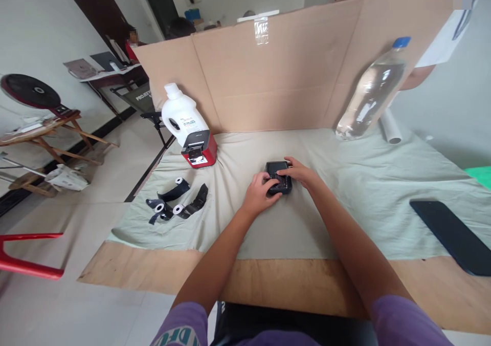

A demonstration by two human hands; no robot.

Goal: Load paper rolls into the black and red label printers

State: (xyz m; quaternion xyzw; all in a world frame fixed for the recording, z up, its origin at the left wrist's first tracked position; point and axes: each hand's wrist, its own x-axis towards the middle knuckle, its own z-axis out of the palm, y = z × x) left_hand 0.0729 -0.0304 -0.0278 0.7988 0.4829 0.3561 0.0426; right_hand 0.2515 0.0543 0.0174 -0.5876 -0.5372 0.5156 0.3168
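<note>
Closest in, the bare wooden edge [282, 279] of the table ran along the front, with both forearms crossing it from purple sleeves. Past it, on the pale green cloth [345, 202], a small black keypad device [283, 183] lay flat around the middle. The left hand [259, 192] covered its left and lower side, fingers on the keys; the right hand [299, 172] touched its upper right, thumb over the face. Both hands were on the device, but whether either clamped it or merely rested there could not be told. Well to the right, a dark phone-like slab [452, 236] lay slanted, its near end over the wood. To the left sat curled dark strips [195, 202] with white rings [177, 210]. Farther back on that side stood a red-and-black box [205, 150], just in front of a white jug [184, 110]. A clear bottle [378, 87] and a white tube [391, 126] occupied the right rear. A cardboard panel [276, 90] walled off the back. Open cloth stretched from the device toward the front edge, the strips, the slab and the panel, with the widest room to the right.
</note>
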